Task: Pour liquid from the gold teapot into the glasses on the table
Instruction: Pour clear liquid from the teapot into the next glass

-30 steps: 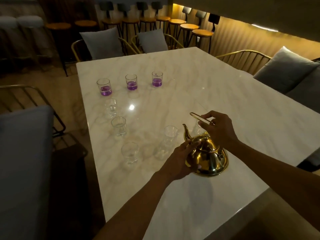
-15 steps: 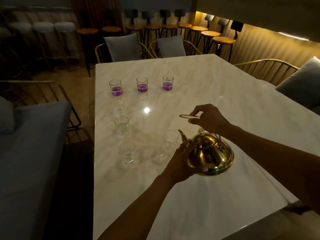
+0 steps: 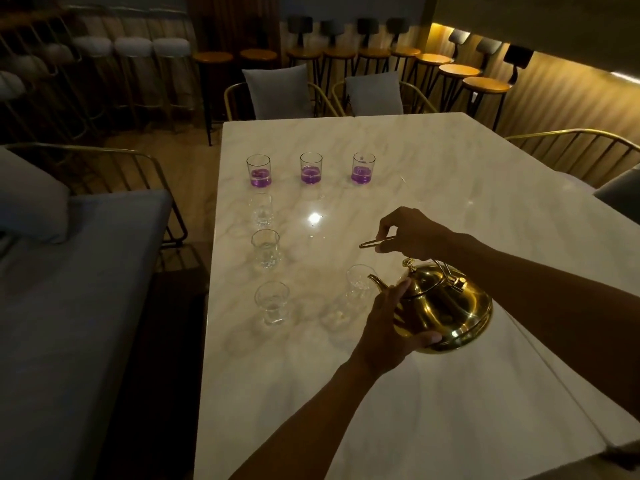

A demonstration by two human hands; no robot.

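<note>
Three purple-filled tumblers (image 3: 311, 173) line the marble surface (image 3: 450, 393) beyond four clear glasses (image 3: 265, 250). My left hand (image 3: 388, 327) cups the shiny gold teapot (image 3: 446, 311), spout beside the nearest glass (image 3: 360, 282); my right hand (image 3: 414, 233) pinches its handle (image 3: 375, 242).

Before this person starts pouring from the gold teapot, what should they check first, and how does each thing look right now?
1. Handle held: right hand pinches the handle of the gold teapot. Ok.
2. Body supported: left hand cups the teapot's side and underside. Ok.
3. Lid in place: lid sits on the teapot. Ok.
4. Spout aimed: spout points toward the nearest empty glass, beside its rim rather than clearly over it. Cannot tell.
5. Target glass upright: ok.
6. Liquid left in the teapot: hidden by lid and metal. Cannot tell.
</note>
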